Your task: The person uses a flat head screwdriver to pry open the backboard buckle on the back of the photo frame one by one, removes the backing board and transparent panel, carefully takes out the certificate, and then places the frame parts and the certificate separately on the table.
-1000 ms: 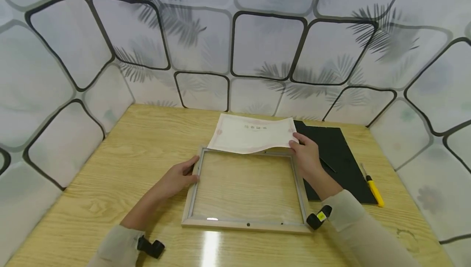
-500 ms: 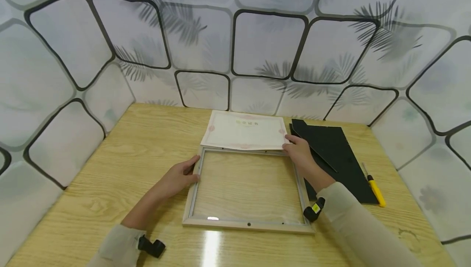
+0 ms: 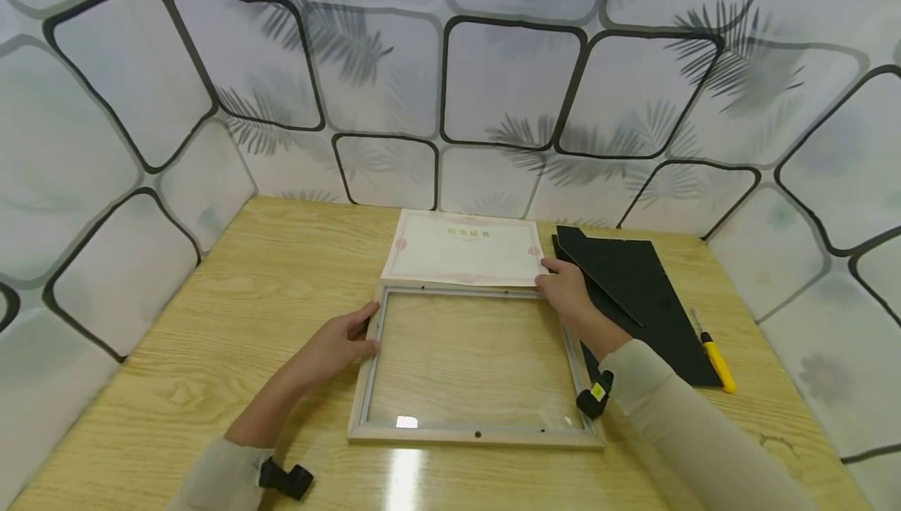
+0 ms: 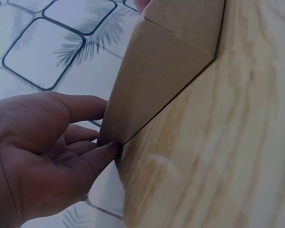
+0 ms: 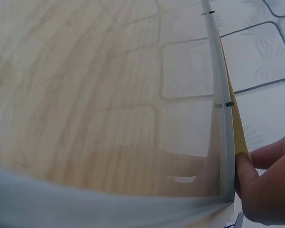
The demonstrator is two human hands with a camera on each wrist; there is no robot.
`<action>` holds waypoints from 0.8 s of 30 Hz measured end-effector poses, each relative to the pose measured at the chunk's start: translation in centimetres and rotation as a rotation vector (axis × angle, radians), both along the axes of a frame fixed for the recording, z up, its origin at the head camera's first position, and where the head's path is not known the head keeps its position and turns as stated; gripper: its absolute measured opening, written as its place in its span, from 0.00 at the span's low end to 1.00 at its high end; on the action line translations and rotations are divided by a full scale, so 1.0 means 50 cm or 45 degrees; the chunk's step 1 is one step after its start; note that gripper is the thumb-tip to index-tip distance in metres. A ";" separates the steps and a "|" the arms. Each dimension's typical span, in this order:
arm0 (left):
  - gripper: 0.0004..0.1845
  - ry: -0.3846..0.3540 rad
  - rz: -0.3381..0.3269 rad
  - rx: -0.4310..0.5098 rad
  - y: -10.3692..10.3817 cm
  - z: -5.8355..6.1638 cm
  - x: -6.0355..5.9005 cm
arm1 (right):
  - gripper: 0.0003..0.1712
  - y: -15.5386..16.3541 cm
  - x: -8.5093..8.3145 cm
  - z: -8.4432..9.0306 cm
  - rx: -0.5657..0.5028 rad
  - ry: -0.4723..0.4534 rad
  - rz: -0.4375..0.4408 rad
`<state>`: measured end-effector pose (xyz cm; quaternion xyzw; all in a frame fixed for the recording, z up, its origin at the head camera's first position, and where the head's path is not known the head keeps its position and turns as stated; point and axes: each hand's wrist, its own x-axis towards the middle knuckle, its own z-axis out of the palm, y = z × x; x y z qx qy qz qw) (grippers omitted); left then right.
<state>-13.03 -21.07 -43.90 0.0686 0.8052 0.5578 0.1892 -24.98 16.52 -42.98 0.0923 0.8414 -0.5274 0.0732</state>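
A light wooden picture frame (image 3: 477,436) with a clear pane lies flat on the table. My left hand (image 3: 342,345) grips its left side, thumb nearer me and fingers farther up; the left wrist view shows thumb and fingertips at the frame's edge (image 4: 156,71). Just beyond the far rail lies a white paper certificate (image 3: 461,254) with a pale pink border and a line of printed characters. My right hand (image 3: 572,296) pinches the certificate's near right corner, over the frame's far right corner. From the right wrist, the thumb and fingers show right beside the frame's rail (image 5: 226,133).
Black backing boards (image 3: 633,276) lie to the right, one askew over another. A screwdriver with a yellow handle (image 3: 718,362) sits at their right edge. Patterned panels (image 3: 514,88) close off the table's back and sides.
The certificate has shifted left and been lowered flat behind the frame, my right hand moving left with it. My left hand stays at the frame's left side.
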 end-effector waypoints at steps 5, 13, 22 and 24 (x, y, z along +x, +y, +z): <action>0.40 0.012 0.002 0.006 0.000 0.000 0.001 | 0.34 -0.001 -0.007 -0.002 0.119 0.039 0.033; 0.40 0.018 -0.016 0.000 0.004 0.005 0.003 | 0.32 0.010 -0.010 0.012 0.254 0.048 0.159; 0.39 0.008 -0.031 -0.008 0.002 0.020 0.014 | 0.31 0.016 -0.015 0.001 0.298 0.047 0.214; 0.40 0.003 -0.040 0.002 0.001 0.019 0.014 | 0.31 0.015 -0.015 0.002 0.338 0.058 0.233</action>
